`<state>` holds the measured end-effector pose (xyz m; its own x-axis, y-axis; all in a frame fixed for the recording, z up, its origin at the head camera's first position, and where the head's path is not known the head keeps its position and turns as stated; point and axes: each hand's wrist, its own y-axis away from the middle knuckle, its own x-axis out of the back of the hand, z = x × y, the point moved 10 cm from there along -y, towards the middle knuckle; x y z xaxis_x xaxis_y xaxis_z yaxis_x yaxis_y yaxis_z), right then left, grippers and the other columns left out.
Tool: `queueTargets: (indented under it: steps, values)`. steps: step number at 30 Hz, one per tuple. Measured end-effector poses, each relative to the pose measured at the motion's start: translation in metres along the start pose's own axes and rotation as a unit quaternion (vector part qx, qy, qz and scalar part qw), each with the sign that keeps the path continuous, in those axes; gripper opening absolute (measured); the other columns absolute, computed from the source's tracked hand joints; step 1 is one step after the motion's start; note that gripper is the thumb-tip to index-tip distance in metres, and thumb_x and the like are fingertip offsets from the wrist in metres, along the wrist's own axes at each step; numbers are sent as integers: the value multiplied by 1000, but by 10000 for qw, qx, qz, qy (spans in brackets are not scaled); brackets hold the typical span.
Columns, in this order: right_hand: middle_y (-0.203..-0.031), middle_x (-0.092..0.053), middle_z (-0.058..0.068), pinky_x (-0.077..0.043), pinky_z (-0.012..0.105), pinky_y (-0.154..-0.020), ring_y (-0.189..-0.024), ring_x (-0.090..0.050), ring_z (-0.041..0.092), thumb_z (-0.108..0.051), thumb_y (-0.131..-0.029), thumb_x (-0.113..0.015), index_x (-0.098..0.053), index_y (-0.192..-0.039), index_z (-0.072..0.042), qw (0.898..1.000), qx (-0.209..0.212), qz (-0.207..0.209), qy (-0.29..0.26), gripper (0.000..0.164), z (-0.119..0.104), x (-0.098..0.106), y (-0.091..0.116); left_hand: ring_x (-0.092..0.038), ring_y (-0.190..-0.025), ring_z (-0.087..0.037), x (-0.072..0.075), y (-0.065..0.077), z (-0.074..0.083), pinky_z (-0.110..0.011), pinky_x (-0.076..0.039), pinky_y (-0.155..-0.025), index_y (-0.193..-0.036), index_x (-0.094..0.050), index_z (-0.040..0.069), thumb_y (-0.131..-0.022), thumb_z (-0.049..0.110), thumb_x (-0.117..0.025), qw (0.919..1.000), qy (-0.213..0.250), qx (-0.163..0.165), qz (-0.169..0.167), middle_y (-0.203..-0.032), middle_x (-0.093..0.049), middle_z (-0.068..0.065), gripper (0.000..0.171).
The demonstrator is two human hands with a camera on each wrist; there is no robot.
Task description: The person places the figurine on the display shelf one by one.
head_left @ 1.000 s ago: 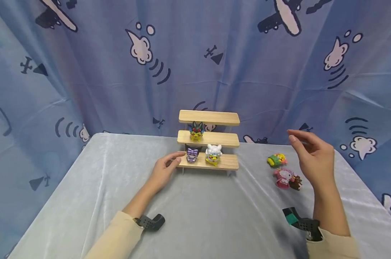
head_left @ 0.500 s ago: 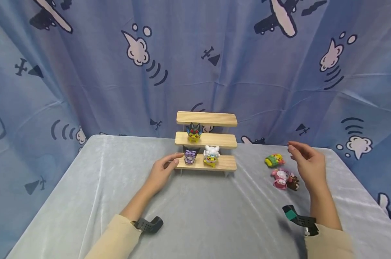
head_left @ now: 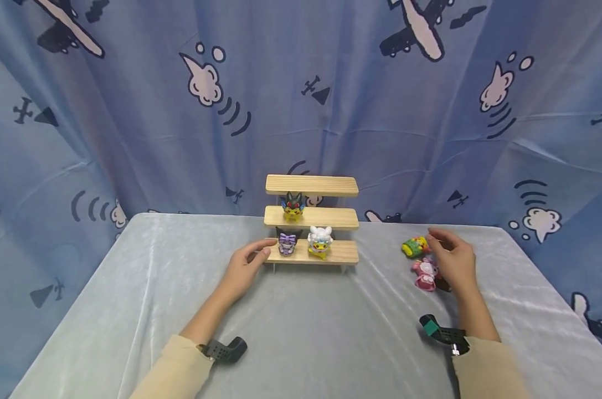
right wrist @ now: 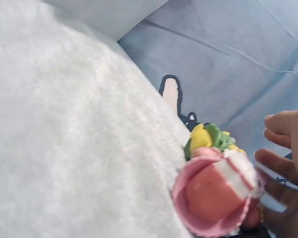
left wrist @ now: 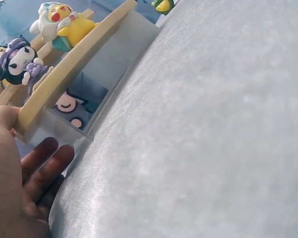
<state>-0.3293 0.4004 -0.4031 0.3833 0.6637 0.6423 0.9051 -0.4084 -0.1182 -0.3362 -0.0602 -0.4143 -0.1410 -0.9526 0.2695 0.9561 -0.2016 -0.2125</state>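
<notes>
At the middle of the desk (head_left: 305,332)'s back edge, seen from the head, stands a three-tier wooden display stand (head_left: 312,185). A Kuromi figurine (head_left: 287,243) and a white-hooded Pikachu figurine (head_left: 320,244) are upright on its bottom shelf; a dark-eared Pikachu figurine (head_left: 293,208) is on the middle shelf, towards the left end. The left hand (head_left: 241,271) reaches the left end of the bottom shelf. Near the desk's back right corner lie a green-and-yellow figurine (head_left: 413,247) and, just in front of it, a pink-and-white figurine (head_left: 424,274). The right hand (head_left: 457,263) is over this group, partly covering a brown figurine (head_left: 442,284). Behind the back edge hangs a blue printed curtain (head_left: 261,66).

From the left wrist, the left hand is loosely parted, one digit touching the end of the bottom shelf and the others relaxed below it, beside a translucent support panel (left wrist: 124,47).

From the right wrist, the right hand has thumb and fingers apart and gently bent, with nothing between them. The pink-and-white figurine is just beside the fingers, its underside towards the camera, and the green-and-yellow figurine shows behind it.
</notes>
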Motion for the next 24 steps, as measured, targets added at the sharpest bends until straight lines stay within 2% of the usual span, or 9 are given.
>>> queueTargets:
  steps: [2, 4, 7, 9, 10, 13, 16, 19, 24]
  values:
    - [-145, -57, 18, -43, 17, -81, -125, -55, 29, -47, -104, -49, -54, -145, -10, 9998, -57, -205, 34, 56, 3, -7, 0, -60, -124, -31, 0, 1, -1, -36, -48, -100, -132, -65, 3, -104, 16, -55, 10000, -3, 29, -3, -143, -61, -15, 32]
    - [-148, -54, 20, -49, 20, -83, -130, -54, 35, -47, -104, -49, -51, -148, -8, 9992, -100, -376, 69, 59, 5, -13, 0, -61, -119, -30, 0, 1, -3, -31, -49, -95, -131, -66, 4, -104, 15, -55, 10000, 16, 63, 13, -142, -62, -14, 31]
    - [-149, -50, 26, -52, 41, -97, -133, -51, 42, -49, -103, -50, -45, -151, -6, 9982, -167, -548, 192, 66, 8, -19, 0, -62, -115, -28, 1, 1, -4, -28, -49, -91, -131, -67, 5, -104, 15, -56, 9999, 13, 141, 45, -142, -63, -13, 31]
    - [-150, -48, 29, -45, 55, -106, -135, -48, 46, -51, -103, -49, -41, -153, -4, 9970, -252, -614, 401, 69, 11, -20, -1, -62, -118, -29, 0, 1, -4, -30, -49, -93, -131, -67, 5, -104, 16, -56, 9999, 18, 146, 33, -142, -63, -13, 31]
    - [-150, -46, 30, -42, 59, -108, -135, -47, 47, -51, -103, -48, -39, -154, -4, 9961, -309, -661, 500, 70, 12, -22, -1, -62, -119, -29, 0, 1, -4, -32, -49, -95, -131, -67, 5, -104, 16, -56, 9999, 12, 147, 20, -142, -62, -13, 31]
    - [-151, -44, 32, -38, 62, -110, -136, -44, 48, -53, -103, -46, -35, -156, -3, 9920, -465, -839, 816, 74, 16, -25, -1, -60, -125, -31, -1, 1, -2, -36, -49, -100, -131, -66, 4, -104, 17, -56, 9999, -7, 122, 1, -143, -62, -14, 32]
    - [-151, -43, 32, -37, 62, -111, -135, -43, 48, -57, -101, -46, -32, -156, -2, 9881, -521, -1003, 1042, 79, 17, -31, -3, -60, -123, -32, 1, 2, -2, -33, -49, -98, -131, -66, 4, -104, 16, -56, 9999, 15, 119, 51, -143, -62, -14, 32]
    - [-151, -41, 33, -36, 64, -111, -135, -42, 50, -62, -100, -45, -31, -156, 1, 9838, -432, -1162, 1292, 86, 17, -35, -4, -61, -123, -31, 1, 1, -3, -30, -49, -96, -131, -66, 4, -104, 16, -56, 9999, -31, 95, 62, -142, -62, -14, 32]
    - [-152, -39, 35, -33, 66, -112, -136, -40, 53, -66, -98, -45, -30, -155, 3, 9810, -223, -1247, 1473, 91, 15, -37, -7, -61, -124, -32, 0, -2, -6, -38, -50, -99, -132, -65, 4, -104, 16, -55, 9999, -70, 99, 14, -142, -62, -14, 32]
